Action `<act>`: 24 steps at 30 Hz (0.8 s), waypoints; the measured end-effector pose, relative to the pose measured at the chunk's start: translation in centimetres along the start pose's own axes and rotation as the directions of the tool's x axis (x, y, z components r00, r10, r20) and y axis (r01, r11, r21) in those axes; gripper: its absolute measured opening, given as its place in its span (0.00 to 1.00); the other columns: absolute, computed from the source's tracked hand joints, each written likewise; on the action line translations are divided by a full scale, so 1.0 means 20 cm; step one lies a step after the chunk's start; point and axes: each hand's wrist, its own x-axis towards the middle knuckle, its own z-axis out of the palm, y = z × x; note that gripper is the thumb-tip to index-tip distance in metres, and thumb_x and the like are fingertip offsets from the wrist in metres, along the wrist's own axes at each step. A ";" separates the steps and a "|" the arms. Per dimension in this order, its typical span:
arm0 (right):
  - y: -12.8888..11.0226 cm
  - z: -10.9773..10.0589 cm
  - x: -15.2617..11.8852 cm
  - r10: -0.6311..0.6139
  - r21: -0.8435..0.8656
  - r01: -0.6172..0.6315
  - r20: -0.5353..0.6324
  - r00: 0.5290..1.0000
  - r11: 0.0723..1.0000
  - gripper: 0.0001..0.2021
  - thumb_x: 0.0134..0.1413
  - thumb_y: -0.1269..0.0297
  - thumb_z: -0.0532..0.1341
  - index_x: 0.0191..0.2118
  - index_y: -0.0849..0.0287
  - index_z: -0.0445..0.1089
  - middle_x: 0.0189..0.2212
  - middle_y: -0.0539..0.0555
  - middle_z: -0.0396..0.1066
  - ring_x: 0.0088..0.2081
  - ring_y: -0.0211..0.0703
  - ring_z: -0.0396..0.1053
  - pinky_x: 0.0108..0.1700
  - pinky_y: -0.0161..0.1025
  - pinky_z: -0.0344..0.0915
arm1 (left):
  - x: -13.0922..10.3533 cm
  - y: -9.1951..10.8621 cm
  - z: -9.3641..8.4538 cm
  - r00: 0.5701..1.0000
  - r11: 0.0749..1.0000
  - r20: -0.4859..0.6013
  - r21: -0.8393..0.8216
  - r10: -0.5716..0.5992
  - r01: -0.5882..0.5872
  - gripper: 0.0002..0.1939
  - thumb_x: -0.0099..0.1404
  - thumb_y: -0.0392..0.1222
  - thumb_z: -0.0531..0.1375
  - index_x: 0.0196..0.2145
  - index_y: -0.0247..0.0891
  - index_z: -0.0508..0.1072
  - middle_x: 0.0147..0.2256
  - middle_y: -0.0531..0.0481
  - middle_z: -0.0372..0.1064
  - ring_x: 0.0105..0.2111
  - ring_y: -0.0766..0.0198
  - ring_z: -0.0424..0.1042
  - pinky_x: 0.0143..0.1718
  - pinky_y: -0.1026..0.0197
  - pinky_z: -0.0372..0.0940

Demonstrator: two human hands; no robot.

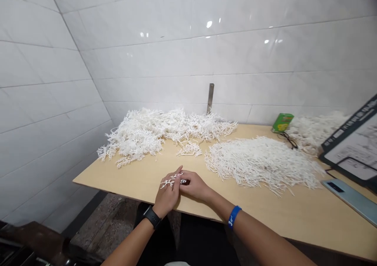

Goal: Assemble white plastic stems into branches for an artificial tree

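Note:
Near the front edge of the table, my left hand point(167, 195) and my right hand point(194, 184) meet, fingers closed. Between them is a white branched piece point(168, 182), thin and twig-like, lying partly over the left fingers. Its right end reaches the fingertips of my right hand, and part of it is covered by the left thumb. Behind the hands lies a small clump of white branched pieces point(190, 149). A large tangled heap of white branched pieces point(144, 130) spreads at the back left. To the right is a flatter pile of thin white strands point(259, 162).
The wooden table point(118, 179) stands against a tiled wall point(176, 61) with a metal bracket point(210, 98). Along the right are a green box point(282, 123), a dark cord point(290, 139), another white pile point(315, 128), a dark-framed printed board point(353, 150) and a phone point(352, 201).

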 end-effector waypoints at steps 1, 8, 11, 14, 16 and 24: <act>-0.01 0.01 0.00 0.016 -0.010 -0.017 -0.013 1.000 1.000 0.10 0.53 0.69 0.62 0.40 0.56 0.80 0.41 0.54 0.77 0.43 0.45 0.74 0.47 0.38 0.69 | 0.00 -0.01 0.00 1.000 1.000 -0.003 0.015 0.010 -0.010 0.26 0.75 0.50 0.41 0.63 0.41 0.64 0.58 0.46 0.69 0.58 0.58 0.67 0.64 0.48 0.58; -0.04 0.07 -0.08 0.105 -0.201 -0.134 -0.149 0.983 0.970 0.11 0.54 0.71 0.61 0.40 0.55 0.79 0.38 0.53 0.76 0.42 0.45 0.72 0.47 0.39 0.69 | -0.01 -0.07 0.02 0.994 0.994 -0.002 0.029 0.106 -0.106 0.24 0.75 0.48 0.43 0.60 0.41 0.68 0.58 0.48 0.70 0.58 0.59 0.68 0.64 0.48 0.61; -0.06 0.08 -0.15 0.124 -0.277 -0.183 -0.219 0.968 0.943 0.15 0.54 0.71 0.61 0.47 0.57 0.76 0.43 0.56 0.75 0.47 0.47 0.71 0.52 0.43 0.68 | 0.00 -0.10 0.03 0.995 0.994 0.004 0.035 0.099 -0.100 0.24 0.75 0.49 0.43 0.59 0.41 0.69 0.57 0.46 0.71 0.57 0.58 0.70 0.61 0.48 0.65; -0.09 0.07 -0.26 0.176 -0.325 -0.237 -0.206 0.963 0.916 0.23 0.54 0.71 0.61 0.57 0.56 0.71 0.54 0.58 0.71 0.56 0.49 0.68 0.60 0.44 0.64 | 0.01 -0.14 0.05 0.996 0.991 0.028 0.101 0.089 -0.092 0.25 0.74 0.50 0.44 0.60 0.40 0.69 0.58 0.45 0.69 0.58 0.56 0.69 0.61 0.46 0.65; -0.11 0.04 -0.36 0.237 -0.381 -0.285 -0.169 0.957 0.879 0.28 0.54 0.70 0.61 0.62 0.55 0.67 0.61 0.58 0.66 0.62 0.51 0.63 0.64 0.47 0.60 | 0.01 -0.17 0.04 0.990 0.980 0.084 0.154 0.116 -0.128 0.26 0.74 0.50 0.43 0.62 0.41 0.67 0.60 0.46 0.67 0.60 0.55 0.66 0.62 0.45 0.63; -0.14 -0.39 -0.87 0.434 -0.548 -0.427 -0.126 0.892 0.719 0.34 0.56 0.55 0.64 0.67 0.40 0.56 0.69 0.47 0.50 0.70 0.58 0.46 0.69 0.58 0.52 | 0.01 -0.32 -0.30 0.830 0.839 0.405 0.224 0.383 -0.496 0.25 0.73 0.47 0.49 0.66 0.59 0.54 0.65 0.58 0.55 0.64 0.57 0.62 0.64 0.50 0.59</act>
